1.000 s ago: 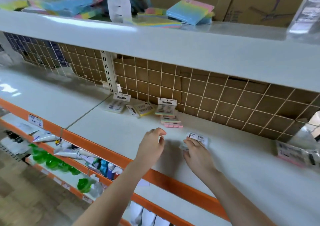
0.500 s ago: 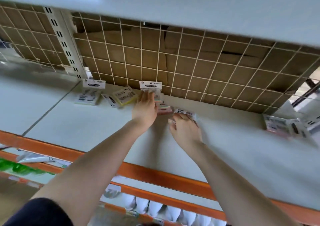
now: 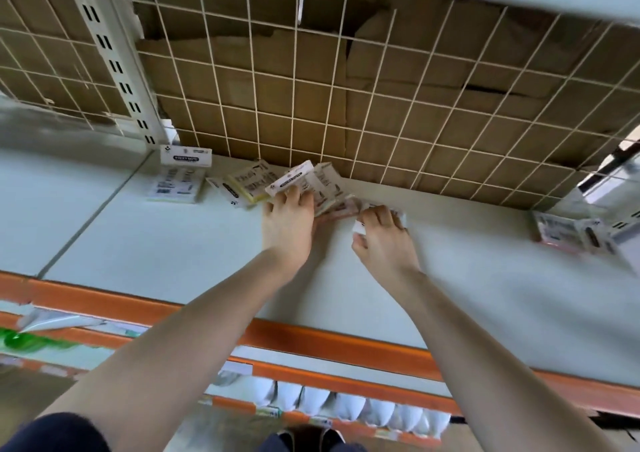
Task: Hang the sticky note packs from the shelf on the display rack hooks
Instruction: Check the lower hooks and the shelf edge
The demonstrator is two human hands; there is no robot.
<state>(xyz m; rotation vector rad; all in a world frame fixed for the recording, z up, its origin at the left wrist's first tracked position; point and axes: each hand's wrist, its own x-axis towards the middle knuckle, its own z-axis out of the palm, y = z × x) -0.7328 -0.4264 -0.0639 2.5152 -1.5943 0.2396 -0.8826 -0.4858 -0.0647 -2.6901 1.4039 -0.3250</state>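
At centre left of the frame a sticky note pack (image 3: 180,174) lies on the shelf (image 3: 138,244) by the wire grid (image 3: 346,105). Right of it, the left hand (image 3: 289,223) has its fingers closed on a tilted pack (image 3: 304,183) at its header. The right hand (image 3: 382,240) pinches another pack (image 3: 398,217). Best to lift by the header card, keeping its hole clear. More packs (image 3: 571,233) lie at far right.

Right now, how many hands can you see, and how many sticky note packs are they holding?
Hands: 2, left hand and right hand
Held packs: 2, tilted pack and small pack
Total: 4
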